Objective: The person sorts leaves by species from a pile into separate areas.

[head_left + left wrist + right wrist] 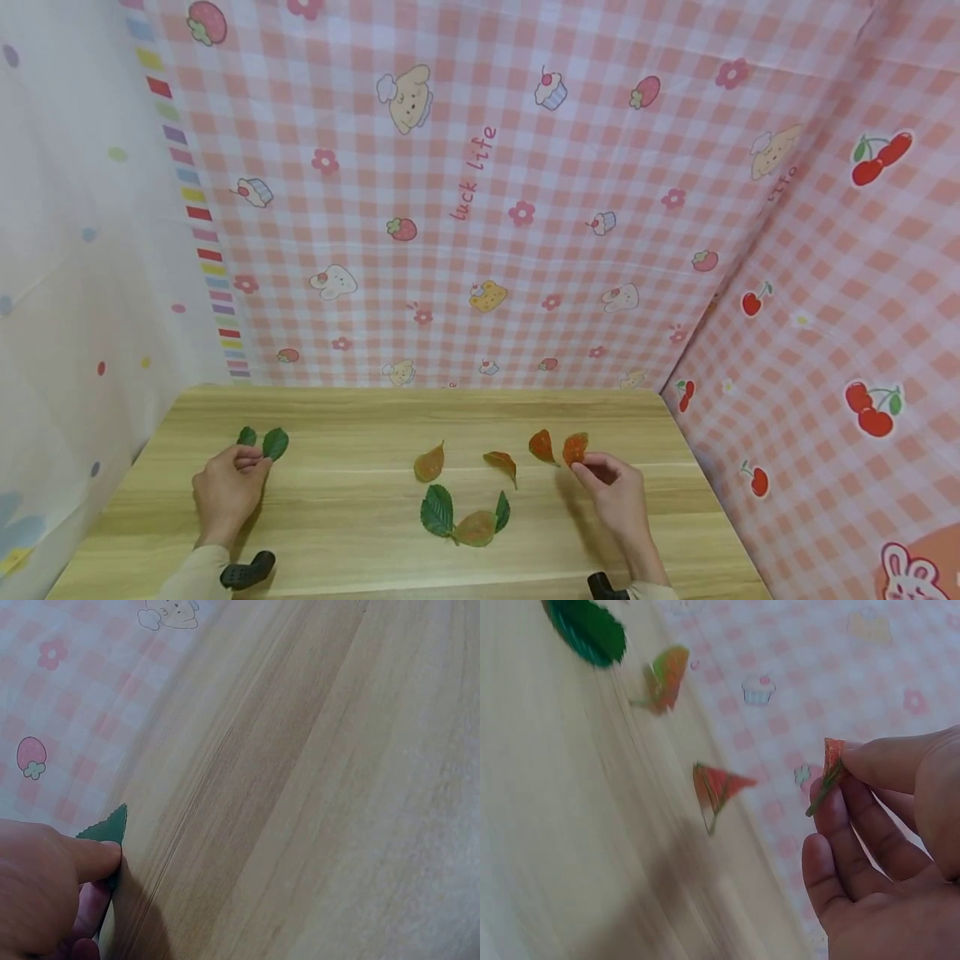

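My left hand (228, 492) pinches a dark green leaf (276, 443) between thumb and fingers at the table's left side. A second green leaf (247, 435) shows just behind those fingers. In the left wrist view, a toothed tip of green leaf (112, 827) sticks out past the thumb. On the right, my right hand (618, 496) pinches an orange-red leaf (575, 447); its green stalk shows in the right wrist view between the thumb and fingers. A red leaf (542, 447) lies on the table just left of it.
On the wooden table (337, 508) lie a yellowish-brown leaf (430, 463) and a curled orange-brown leaf (501, 464). Nearer, a brownish leaf (476, 528) lies between a large green leaf (437, 510) and a smaller green leaf (502, 512). Printed cloths (450, 267) stand around the table.
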